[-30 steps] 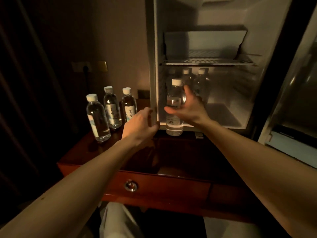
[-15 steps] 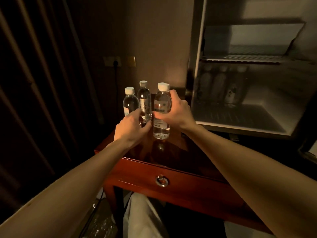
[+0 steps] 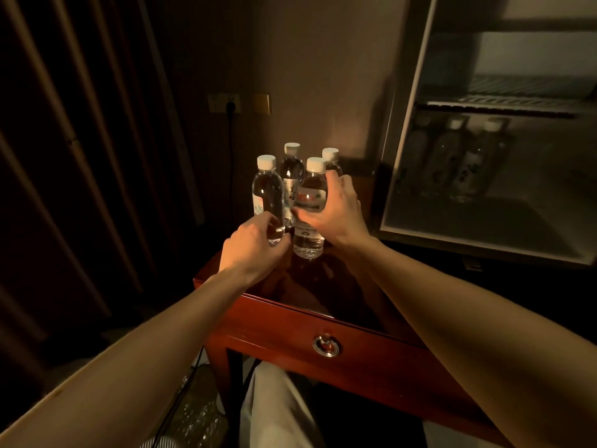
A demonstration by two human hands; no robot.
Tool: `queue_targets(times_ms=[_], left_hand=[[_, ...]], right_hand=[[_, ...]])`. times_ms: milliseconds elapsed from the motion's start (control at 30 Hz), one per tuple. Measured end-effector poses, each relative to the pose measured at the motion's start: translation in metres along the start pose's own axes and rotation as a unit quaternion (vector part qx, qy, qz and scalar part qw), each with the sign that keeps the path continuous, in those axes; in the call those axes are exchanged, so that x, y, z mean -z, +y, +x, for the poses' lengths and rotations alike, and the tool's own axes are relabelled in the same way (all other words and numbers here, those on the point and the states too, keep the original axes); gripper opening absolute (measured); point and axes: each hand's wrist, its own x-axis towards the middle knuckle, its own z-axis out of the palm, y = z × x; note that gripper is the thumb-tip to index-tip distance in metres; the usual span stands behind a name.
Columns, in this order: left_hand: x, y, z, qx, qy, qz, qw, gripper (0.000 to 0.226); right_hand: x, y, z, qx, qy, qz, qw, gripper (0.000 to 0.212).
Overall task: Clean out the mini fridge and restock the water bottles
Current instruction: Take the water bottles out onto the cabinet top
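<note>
Step in hand, as I read it: the emptying half. Four bottles stand upright on the worktop (image 3: pixel 326 292), left of the fridge (image 3: pixel 484 234), three more inside it.

Right hand (image 3: pixel 336 215) grasps the front-right bottle (image 3: pixel 310 208), fingers wrapped round its label band. Its base looks down on the worktop or a hair above it; can't tell which. Left hand (image 3: pixel 250 242) is curled round the base of the front-left bottle (image 3: pixel 267 198), thumb at the front; it looks like a light hold or a steadying touch.

Layout relative to the fridge: tight cluster of four just off its left wall. Two in front, a back bottle (image 3: pixel 291 176) between them and a fourth (image 3: pixel 331 160) behind the right hand, mostly hidden. They stand touching or nearly so.

Fridge: door not in view, the opening faces the camera. Three fridge bottles (image 3: pixel 465 163) stand in a row at the back of the floor, under the wire shelf (image 3: pixel 517 103). Dim and blurred there.

Next move calls for: let go without knocking the cluster, since it is packed tight and top-heavy. Then reach right into the fridge, under the shelf, for the remaining three.

Bottles: clear plastic, white caps, full or near full, labels mid-body, at least two label designs.
</note>
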Motion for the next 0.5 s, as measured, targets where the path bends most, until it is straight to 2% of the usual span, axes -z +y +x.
queue_targets(times_ms=[300,500], left_hand=[[-0.004,-0.010,-0.006,0.016,-0.006,-0.003,1.000,0.033],[-0.006,-0.004,-0.008,0.016,-0.007,-0.002,1.000,0.026]], right_hand=[[-0.019,-0.003,0.003,0.011,-0.004,-0.018,1.000,0.077],[-0.020,-0.004,0.003,-0.014,-0.013,-0.013,1.000,0.091]])
